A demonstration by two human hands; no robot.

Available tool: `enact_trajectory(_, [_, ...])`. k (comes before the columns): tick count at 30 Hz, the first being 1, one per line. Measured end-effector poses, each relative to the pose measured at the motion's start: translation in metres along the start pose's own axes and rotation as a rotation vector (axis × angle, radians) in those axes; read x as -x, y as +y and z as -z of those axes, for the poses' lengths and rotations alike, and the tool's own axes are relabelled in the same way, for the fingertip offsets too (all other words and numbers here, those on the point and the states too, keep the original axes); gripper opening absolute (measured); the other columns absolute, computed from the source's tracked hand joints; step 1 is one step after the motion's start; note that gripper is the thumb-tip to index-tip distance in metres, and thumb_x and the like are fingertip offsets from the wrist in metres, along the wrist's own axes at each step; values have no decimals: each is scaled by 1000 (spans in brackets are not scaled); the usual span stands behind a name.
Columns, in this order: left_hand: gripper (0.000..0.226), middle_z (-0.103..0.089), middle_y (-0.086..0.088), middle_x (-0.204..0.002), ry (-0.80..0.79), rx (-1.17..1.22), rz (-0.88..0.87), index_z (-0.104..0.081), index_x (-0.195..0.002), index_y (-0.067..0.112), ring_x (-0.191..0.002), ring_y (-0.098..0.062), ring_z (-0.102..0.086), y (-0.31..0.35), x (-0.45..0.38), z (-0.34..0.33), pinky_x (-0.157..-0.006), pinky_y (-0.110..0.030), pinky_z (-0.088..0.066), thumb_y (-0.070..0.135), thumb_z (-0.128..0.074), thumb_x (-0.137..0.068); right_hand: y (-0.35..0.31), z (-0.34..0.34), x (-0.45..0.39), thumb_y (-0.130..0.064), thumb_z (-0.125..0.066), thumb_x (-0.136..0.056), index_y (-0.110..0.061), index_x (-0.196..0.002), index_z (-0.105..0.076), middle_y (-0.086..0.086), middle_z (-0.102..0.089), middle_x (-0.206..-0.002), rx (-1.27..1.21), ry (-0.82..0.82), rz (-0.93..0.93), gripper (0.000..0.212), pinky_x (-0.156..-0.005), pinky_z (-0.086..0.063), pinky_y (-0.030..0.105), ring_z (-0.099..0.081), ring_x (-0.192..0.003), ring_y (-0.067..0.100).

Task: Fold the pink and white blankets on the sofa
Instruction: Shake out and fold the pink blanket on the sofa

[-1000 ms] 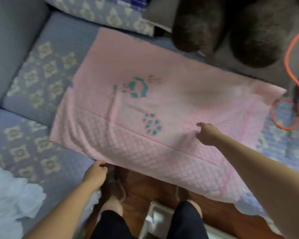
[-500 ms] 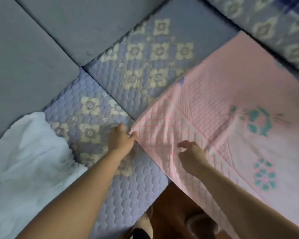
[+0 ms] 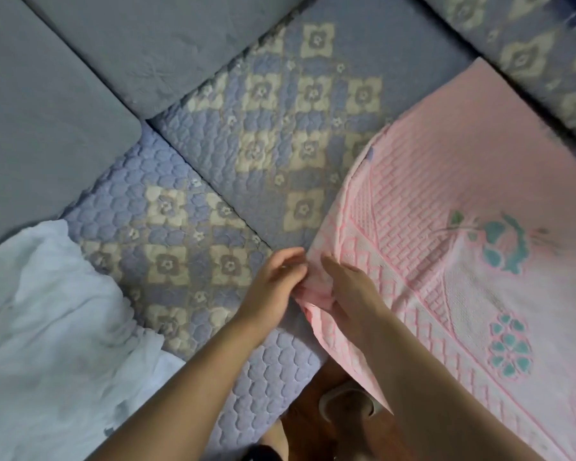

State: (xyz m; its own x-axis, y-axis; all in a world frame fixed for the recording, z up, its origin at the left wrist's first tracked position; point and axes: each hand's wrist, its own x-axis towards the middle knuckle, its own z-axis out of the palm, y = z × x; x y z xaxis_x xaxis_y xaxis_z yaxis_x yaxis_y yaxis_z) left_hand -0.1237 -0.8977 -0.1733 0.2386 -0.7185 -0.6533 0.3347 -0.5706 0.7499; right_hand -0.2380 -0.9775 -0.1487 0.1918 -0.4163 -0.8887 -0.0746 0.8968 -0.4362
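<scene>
Head view looks down on a pink woven blanket with teal flower motifs (image 3: pixel 463 261), spread flat over the right part of a blue-grey sofa covered in a quilted floral pad (image 3: pixel 246 144), its near edge hanging over the seat front. A second ago the right hand was pointing far along the blanket's right side and the left hand sat at the near edge; half a second ago both had moved to the left corner, and now they meet on it. The left hand (image 3: pixel 273 284) pinches the corner with thumb and curled fingers, and the right hand (image 3: pixel 346 287) has fingers curled into the bunched cloth just beside it, so each hand's grip is closed on the fabric. That suggests the smoothing is finished and the first fold is about to begin from this corner. A crumpled white blanket (image 3: pixel 47 311) lies well apart at the left, not yet folded.
</scene>
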Motion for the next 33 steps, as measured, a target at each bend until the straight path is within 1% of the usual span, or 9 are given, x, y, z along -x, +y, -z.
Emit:
enact_trajectory(2, [34, -71, 15, -117, -43, 16, 3, -63, -125, 32, -113, -3, -65, -4, 0, 10, -90, -18, -51, 21, -66, -93, 0, 2, 1, -20, -55, -103, 9, -114, -66, 30, -70, -109, -35, -61, -10, 33, -100, -52, 54, -68, -106, 44])
enact_trajectory(5, [47, -71, 10, -119, -113, 5, -2, -60, -130, 28, -114, -4, -65, -13, 3, 17, -95, -23, -53, 1, -66, -92, 0, -7, 2, -8, -55, -100, 9, -108, -68, 28, -71, -103, -19, -133, 26, 23, -87, -59, 42, -72, -95, 37])
enact_trajectory(9, [30, -76, -4, -107, -40, -1, 40, -69, -119, 17, -101, -19, -72, -21, -2, 23, -88, -32, -57, 7, -65, -91, 12, -29, -4, 15, -57, -89, 8, -117, -61, 29, -69, -100, -77, -93, 21, 29, -67, -59, 35, -71, -84, 35])
enact_trajectory(14, [23, -66, -9, -83, 36, 590, 267, -67, -94, 6, -77, -20, -59, -26, -12, 28, -69, -29, -44, 23, -51, -94, 11, -47, -2, 9, -57, -91, -2, -83, -64, 20, -56, -76, -11, 18, -54, 15, -52, -55, 29, -57, -64, 26])
enact_trajectory(17, [34, -71, -19, -82, 185, 314, 304, -71, -91, 2, -76, -32, -66, -25, -31, 35, -66, -35, -52, 33, -58, -97, 16, -53, 4, -4, -57, -90, -6, -79, -61, 13, -55, -71, 180, 173, 134, 12, -61, -52, 35, -56, -64, 27])
enact_trajectory(21, [24, -74, -18, -84, 398, 332, 392, -69, -100, 1, -74, -33, -74, -31, -48, 62, -67, -47, -62, 22, -58, -102, 7, -58, 36, -12, -56, -89, -2, -73, -53, 13, -60, -63, 529, 492, 622, 19, -53, -42, 32, -57, -57, 21])
enact_trajectory(25, [13, -72, -18, -101, 279, 427, 520, -65, -106, 7, -94, -32, -72, -30, -54, 79, -71, -41, -61, 9, -52, -103, 5, -93, 25, -19, -57, -86, -13, -71, -53, 6, -60, -63, 703, 251, 648, 16, -49, -45, 30, -56, -57, 17])
enact_trajectory(28, [18, -72, -18, -93, 240, 250, 467, -66, -103, 7, -84, -28, -73, -34, -58, 86, -69, -38, -62, 2, -49, -102, 10, -109, -27, -20, -58, -93, -24, -86, -61, 2, -71, -87, 799, -13, 439, 9, -74, -60, 44, -70, -81, 21])
enact_trajectory(33, [15, -74, -21, -94, 221, 51, 319, -67, -93, 7, -83, -31, -75, -46, -52, 92, -72, -40, -64, 8, -55, -102, -46, -64, -93, 11, -48, -82, -18, -122, -67, 2, -62, -126, 1572, 37, 848, 53, -102, -46, 37, -51, -119, 22])
